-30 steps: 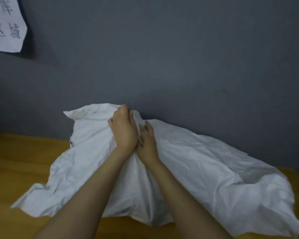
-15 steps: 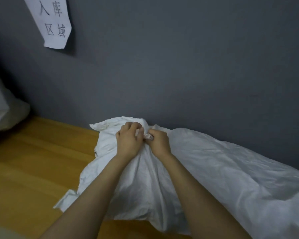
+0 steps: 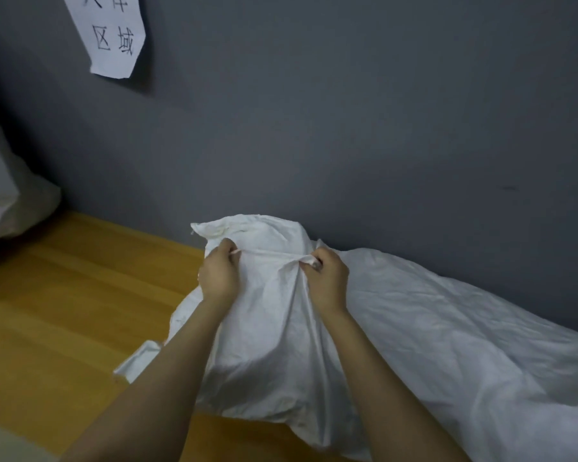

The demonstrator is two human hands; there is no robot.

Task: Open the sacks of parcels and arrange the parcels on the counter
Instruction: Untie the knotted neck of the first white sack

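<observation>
On the yellow wooden counter (image 3: 64, 311) lies a crumpled white woven sack (image 3: 414, 345); left hand (image 3: 219, 275) and right hand (image 3: 327, 281) each pinch a fold near its far end. Fabric looks soft, light, likely slippery: gather bunched folds

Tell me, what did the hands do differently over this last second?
The left hand and right hand, bunched together a moment ago, have pulled apart sideways, stretching the sack taut between them. Both keep gripping it; the sack still lies on the wooden counter.

Hands (image 3: 219, 273) (image 3: 326, 281) farther apart, sack (image 3: 431, 328) perhaps tauter
</observation>
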